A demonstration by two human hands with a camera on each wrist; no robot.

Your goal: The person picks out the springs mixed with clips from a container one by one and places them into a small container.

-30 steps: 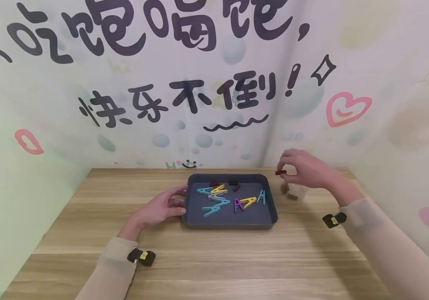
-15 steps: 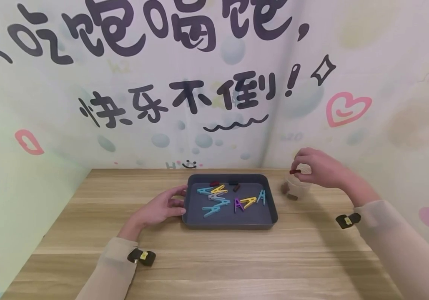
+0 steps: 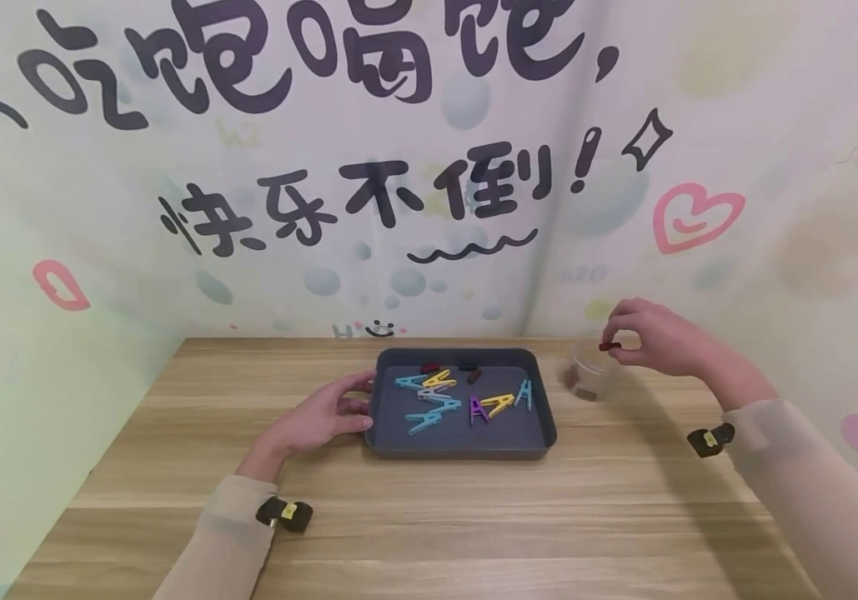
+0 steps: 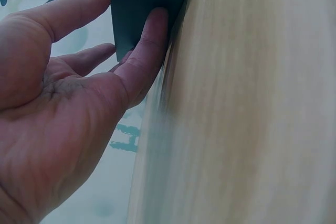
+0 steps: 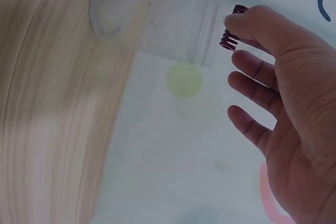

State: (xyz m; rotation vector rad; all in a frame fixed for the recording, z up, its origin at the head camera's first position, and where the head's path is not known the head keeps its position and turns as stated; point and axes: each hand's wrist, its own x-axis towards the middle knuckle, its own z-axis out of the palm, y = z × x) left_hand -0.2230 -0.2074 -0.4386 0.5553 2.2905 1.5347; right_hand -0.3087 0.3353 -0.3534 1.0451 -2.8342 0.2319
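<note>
My right hand [image 3: 657,337] pinches a small dark red spring-like coil [image 5: 229,39] between thumb and fingertips, its other fingers apart. In the head view the coil is at the upper right rim of a clear plastic cup [image 3: 589,360]. Several brownish pieces [image 3: 585,394] lie at the cup's bottom. My left hand [image 3: 319,414] rests with extended fingers against the left wall of a dark grey tray [image 3: 459,452]. Inside the tray lie blue, yellow, purple and pale clothespins [image 3: 478,411], plus a dark red piece [image 3: 430,367], a black one [image 3: 467,366] and a brown one [image 3: 474,376] along the back.
The wooden table [image 3: 429,525] runs back to a printed cloth wall [image 3: 368,292], close behind tray and cup. Pale cloth also stands along both sides. A black band device [image 3: 284,514] is on the left sleeve, and another [image 3: 710,439] on the right.
My right hand has moved right with the dark red coil, from between tray and cup, across the cup's mouth, to its right rim. The left hand and tray have stayed put.
</note>
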